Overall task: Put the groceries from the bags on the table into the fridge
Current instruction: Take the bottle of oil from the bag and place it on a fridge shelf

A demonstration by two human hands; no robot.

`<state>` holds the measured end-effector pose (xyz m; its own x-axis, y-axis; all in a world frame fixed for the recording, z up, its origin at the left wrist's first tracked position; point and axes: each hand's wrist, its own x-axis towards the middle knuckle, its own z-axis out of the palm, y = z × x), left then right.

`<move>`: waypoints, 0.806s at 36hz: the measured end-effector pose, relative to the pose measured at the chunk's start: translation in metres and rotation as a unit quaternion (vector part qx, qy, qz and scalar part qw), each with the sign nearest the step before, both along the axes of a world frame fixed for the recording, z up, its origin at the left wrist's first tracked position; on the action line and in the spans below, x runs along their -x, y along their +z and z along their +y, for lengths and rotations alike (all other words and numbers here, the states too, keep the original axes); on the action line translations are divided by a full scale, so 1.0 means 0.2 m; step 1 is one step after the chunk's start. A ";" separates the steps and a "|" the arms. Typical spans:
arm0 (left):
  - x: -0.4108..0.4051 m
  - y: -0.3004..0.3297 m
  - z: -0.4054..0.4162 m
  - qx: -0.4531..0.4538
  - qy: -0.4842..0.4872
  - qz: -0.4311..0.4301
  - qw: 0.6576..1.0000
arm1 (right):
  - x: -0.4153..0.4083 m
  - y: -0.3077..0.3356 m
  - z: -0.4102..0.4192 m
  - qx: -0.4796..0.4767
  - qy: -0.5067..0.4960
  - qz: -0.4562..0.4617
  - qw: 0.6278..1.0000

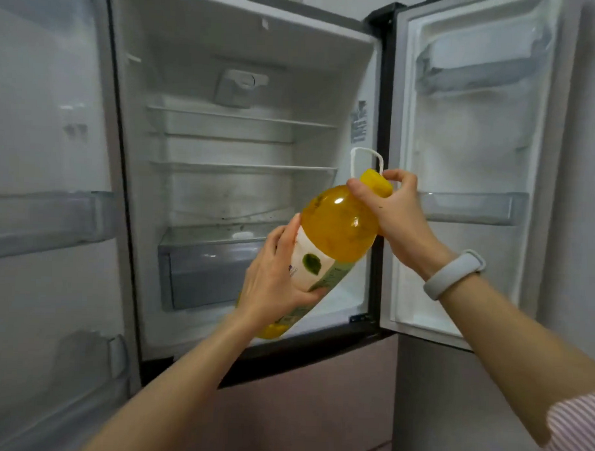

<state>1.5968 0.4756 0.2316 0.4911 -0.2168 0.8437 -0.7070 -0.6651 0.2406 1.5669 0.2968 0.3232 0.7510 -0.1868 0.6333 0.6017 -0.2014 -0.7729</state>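
The fridge is wide open, with a big yellow bottle held tilted right in front of it; its body is gripped by the left hand, its cap pinched by the right hand. It's probably best stood upright in the door bin. The label's too blurred to be read.

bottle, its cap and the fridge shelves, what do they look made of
Bottle: clear glossy plastic, likely; a highlight shows and yellow liquid shows through. Cap: opaque yellow plastic, seemingly. Shelves: transparent, glass or clear plastic; can't tell which.
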 end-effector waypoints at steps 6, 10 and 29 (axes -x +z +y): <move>-0.33 0.25 -0.04 -0.032 0.036 -0.085 0.995 | -0.28 0.20 -0.11 0.044 0.089 -0.070 0.993; -0.53 0.48 -0.04 -0.070 0.081 -0.168 0.980 | -0.44 0.36 -0.18 0.084 0.090 -0.120 0.985; -1.10 1.10 -0.02 -0.096 0.110 -0.265 0.953 | -0.90 0.71 -0.13 0.079 -0.027 -0.298 0.951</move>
